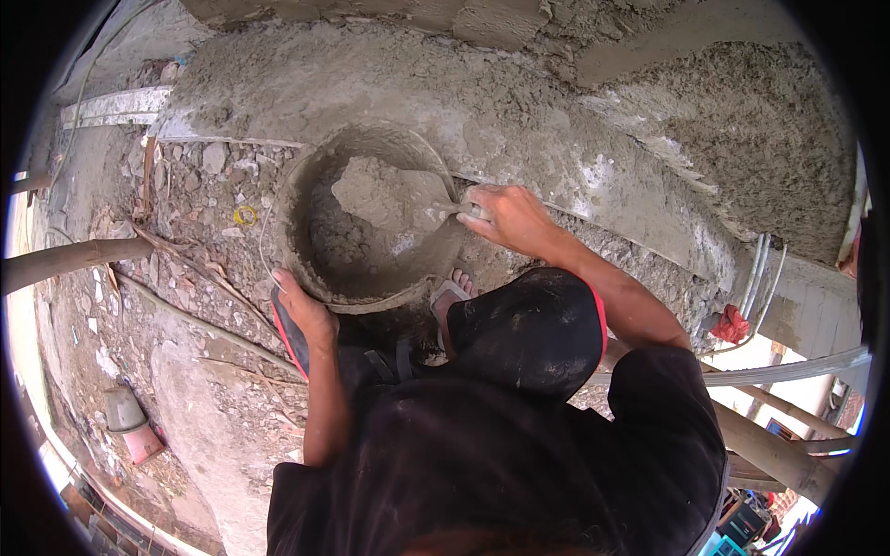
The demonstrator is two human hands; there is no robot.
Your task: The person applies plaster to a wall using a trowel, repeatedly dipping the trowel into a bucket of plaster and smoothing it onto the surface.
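1. Just left of the right hand (508,219), over the mouth of a round bucket (380,298), a trowel (430,192) is seen with a thick heap of mortar (371,190) on its blade.
2. By the right hand the trowel's handle is gripped, fingers curled round it, at the bucket's right side.
3. Across the bucket from the right hand, at the near-left rim, the left hand (309,310) is placed, close to the lower end of the wire handle (260,243). Whether its fingers are closed on rim or wire cannot be told; they are partly hidden.
4. Left of the right hand, below the blade, more lumpy mortar is held in the bucket; the inner wall is coated. Clearance between blade and mix cannot be judged from overhead.
5. Step in hand, as judged: mortar scooped or turned with the trowel, a load taken up, the bucket probably steadied by the left hand.
6. For the next move, a level blade and a firm wrist are judged to be called for, should the load be carried over the rim; bracing at the left hand would be useful against tipping.
7. Beyond the right hand, a ledge (556,139) is roughly covered with mortar. Left of the left hand, rubble is crossed by a bamboo pole (79,262).
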